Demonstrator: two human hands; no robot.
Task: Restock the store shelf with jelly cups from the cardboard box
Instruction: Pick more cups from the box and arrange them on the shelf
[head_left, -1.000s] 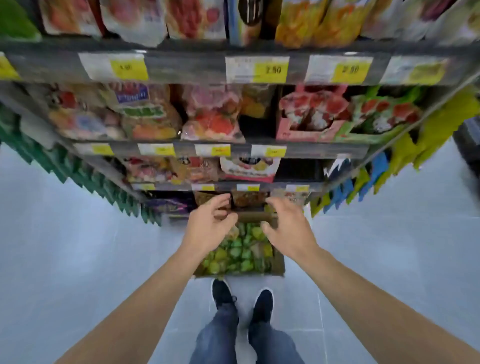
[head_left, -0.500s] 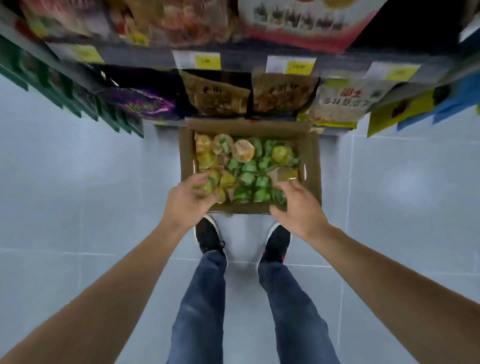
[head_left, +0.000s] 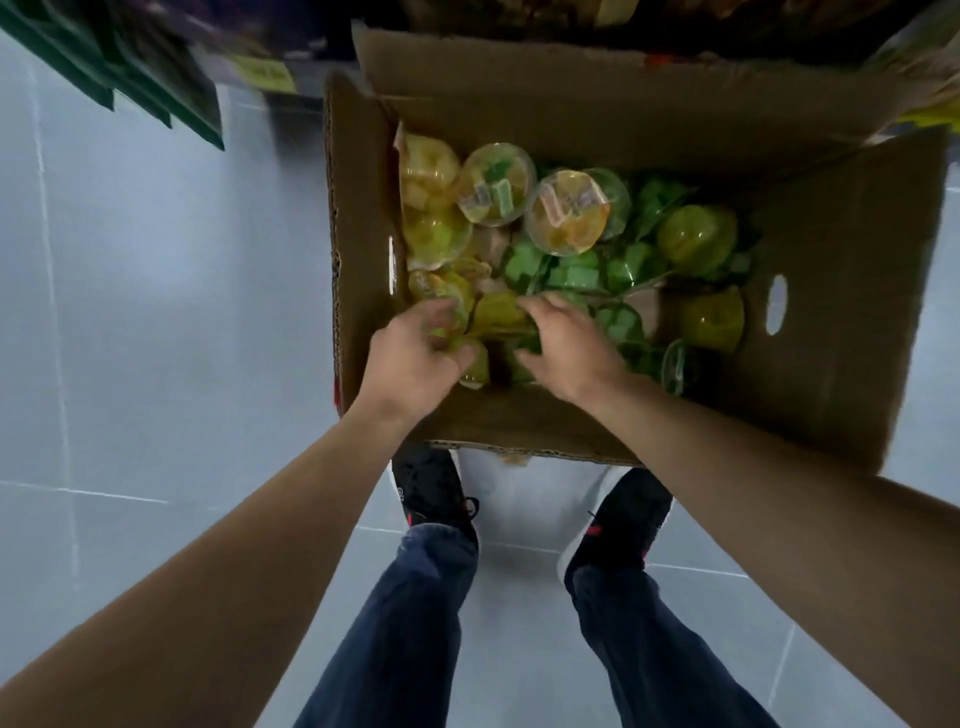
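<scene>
An open cardboard box (head_left: 831, 322) stands on the floor below the shelf, holding several yellow, orange and green jelly cups (head_left: 566, 213). Both my hands are inside it at the near left corner. My left hand (head_left: 413, 358) has its fingers and thumb curled round a yellow-green jelly cup (head_left: 474, 370). Just to its right, my right hand (head_left: 569, 348) curls over a yellow jelly cup (head_left: 496, 314), fingers on top and thumb below. The cups under my palms are hidden.
The bottom shelf (head_left: 519, 15) is a dark blur just beyond the box's far flap. Green hanging packs (head_left: 135, 83) jut out at the upper left. My shoes (head_left: 434, 493) stand against the box's near wall on grey floor tiles (head_left: 156, 312).
My view dropped from the shelves to the box, which now looms close. Both hands went from above the box down among the cups and closed round them.
</scene>
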